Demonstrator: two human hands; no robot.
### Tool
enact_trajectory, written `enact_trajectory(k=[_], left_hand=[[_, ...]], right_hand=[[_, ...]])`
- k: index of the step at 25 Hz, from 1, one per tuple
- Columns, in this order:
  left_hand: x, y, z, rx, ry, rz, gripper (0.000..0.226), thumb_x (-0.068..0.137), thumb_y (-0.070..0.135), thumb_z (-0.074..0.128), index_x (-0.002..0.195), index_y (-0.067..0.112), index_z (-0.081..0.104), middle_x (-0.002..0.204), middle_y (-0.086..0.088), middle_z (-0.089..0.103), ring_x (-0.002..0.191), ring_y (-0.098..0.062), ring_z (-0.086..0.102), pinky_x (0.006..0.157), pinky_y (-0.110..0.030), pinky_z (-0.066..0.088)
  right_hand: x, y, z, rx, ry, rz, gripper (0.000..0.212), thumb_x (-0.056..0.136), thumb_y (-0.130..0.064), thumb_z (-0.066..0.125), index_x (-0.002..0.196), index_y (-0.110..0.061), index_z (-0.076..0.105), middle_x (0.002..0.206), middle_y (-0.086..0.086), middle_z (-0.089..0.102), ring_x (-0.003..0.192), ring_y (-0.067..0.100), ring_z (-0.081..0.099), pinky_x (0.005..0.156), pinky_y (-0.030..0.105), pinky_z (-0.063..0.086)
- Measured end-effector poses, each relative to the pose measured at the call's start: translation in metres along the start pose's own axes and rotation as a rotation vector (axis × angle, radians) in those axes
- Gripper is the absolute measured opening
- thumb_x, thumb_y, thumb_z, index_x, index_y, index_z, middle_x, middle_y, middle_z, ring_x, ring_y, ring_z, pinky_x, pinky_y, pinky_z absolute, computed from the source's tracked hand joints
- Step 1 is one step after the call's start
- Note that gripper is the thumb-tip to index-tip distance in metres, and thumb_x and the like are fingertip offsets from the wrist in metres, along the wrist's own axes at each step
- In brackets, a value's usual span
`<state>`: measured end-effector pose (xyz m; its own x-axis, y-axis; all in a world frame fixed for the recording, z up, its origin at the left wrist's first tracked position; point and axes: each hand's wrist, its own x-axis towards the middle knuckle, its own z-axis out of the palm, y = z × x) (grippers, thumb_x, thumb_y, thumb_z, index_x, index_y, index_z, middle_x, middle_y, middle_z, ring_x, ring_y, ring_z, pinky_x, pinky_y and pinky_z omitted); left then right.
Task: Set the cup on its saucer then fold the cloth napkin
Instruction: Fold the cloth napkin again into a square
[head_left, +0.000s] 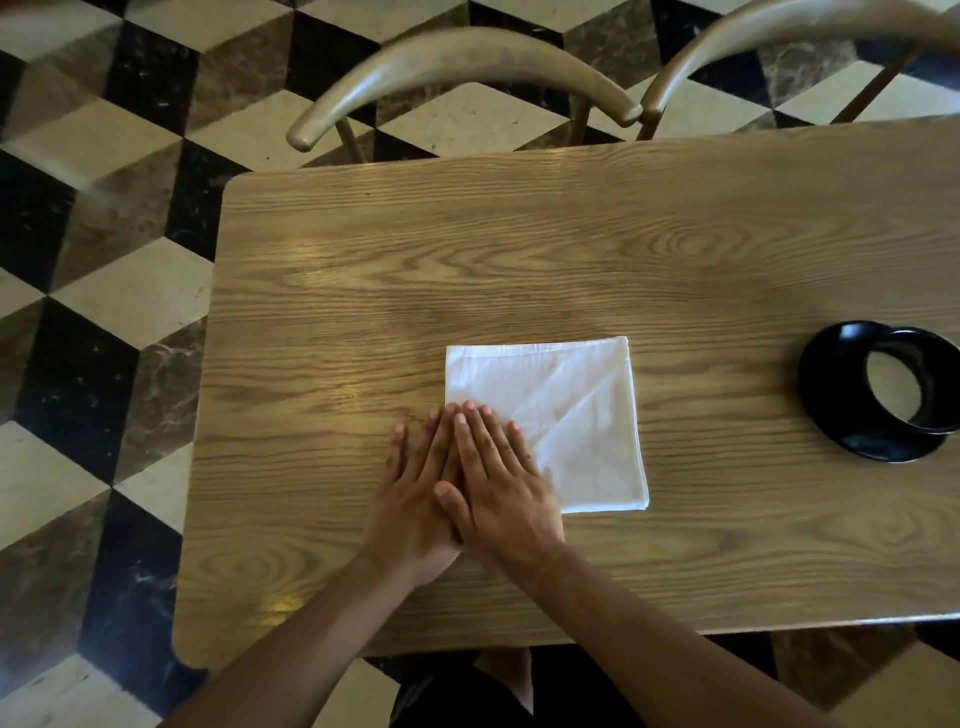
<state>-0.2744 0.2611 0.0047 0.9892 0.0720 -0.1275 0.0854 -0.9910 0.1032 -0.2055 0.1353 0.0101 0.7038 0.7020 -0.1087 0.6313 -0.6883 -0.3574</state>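
Note:
A white cloth napkin (571, 410) lies folded into a rough square on the wooden table (467, 270). My right hand (498, 488) rests flat on the napkin's near left corner, fingers together and extended. My left hand (415, 499) lies flat beside it, partly under the right hand, with its fingertips at the napkin's left edge. Neither hand grips anything. At the right edge of the view a black cup (914, 387) with a pale inside stands on a black saucer (831, 415).
Two curved wooden chair backs (457, 67) (779, 31) stand at the table's far side. A black, cream and brown patterned tile floor (104, 260) lies to the left. The table's left edge (208, 415) is close to my left hand.

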Motion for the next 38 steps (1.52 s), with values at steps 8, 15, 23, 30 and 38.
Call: enact_trajectory(k=[8,15,23,30,38], left_hand=[[0.001,0.000,-0.001,-0.013,0.002,-0.002,0.074,0.103,0.045,0.036,0.162,0.004,0.016,0.173,-0.012,0.007,0.160,-0.032,0.008,0.124,-0.063,0.020],[0.001,0.001,-0.001,-0.021,-0.005,0.005,0.073,0.104,0.045,0.031,0.163,0.005,0.015,0.173,-0.012,0.004,0.160,-0.031,0.005,0.124,-0.063,0.019],[0.001,0.001,0.003,-0.007,0.003,0.032,0.074,0.101,0.040,0.033,0.162,0.004,0.013,0.172,-0.016,0.011,0.159,-0.036,0.012,0.122,-0.065,0.021],[0.002,0.001,0.000,-0.004,-0.006,0.005,0.072,0.104,0.044,0.033,0.161,0.002,0.017,0.172,-0.015,0.008,0.159,-0.035,0.008,0.124,-0.064,0.018],[0.001,0.000,0.000,-0.004,-0.019,-0.003,0.077,0.103,0.046,0.032,0.162,0.003,0.011,0.173,-0.013,0.001,0.160,-0.033,0.003,0.124,-0.064,0.018]], right_hand=[[-0.031,0.090,-0.025,-0.101,0.049,0.083,0.077,0.104,-0.059,0.024,0.163,-0.011,0.013,0.172,0.005,0.010,0.159,0.019,0.005,0.127,0.044,0.015],[-0.026,0.078,-0.030,0.008,0.023,0.162,0.075,0.104,-0.057,0.024,0.163,-0.011,0.013,0.172,0.004,0.004,0.159,0.019,-0.003,0.129,0.043,0.006],[0.018,0.012,-0.014,0.115,0.032,-0.021,0.065,0.105,-0.045,0.026,0.159,-0.009,0.030,0.168,0.008,0.023,0.158,0.022,0.008,0.129,0.043,0.010],[0.000,0.057,-0.015,-0.049,0.045,-0.027,0.069,0.105,-0.051,0.031,0.162,-0.013,0.022,0.170,0.003,0.015,0.158,0.019,0.009,0.128,0.040,0.006],[-0.016,0.116,-0.036,-0.133,-0.001,0.043,0.075,0.104,-0.057,0.027,0.163,-0.014,0.010,0.172,0.002,0.005,0.159,0.016,0.001,0.128,0.041,0.011]])
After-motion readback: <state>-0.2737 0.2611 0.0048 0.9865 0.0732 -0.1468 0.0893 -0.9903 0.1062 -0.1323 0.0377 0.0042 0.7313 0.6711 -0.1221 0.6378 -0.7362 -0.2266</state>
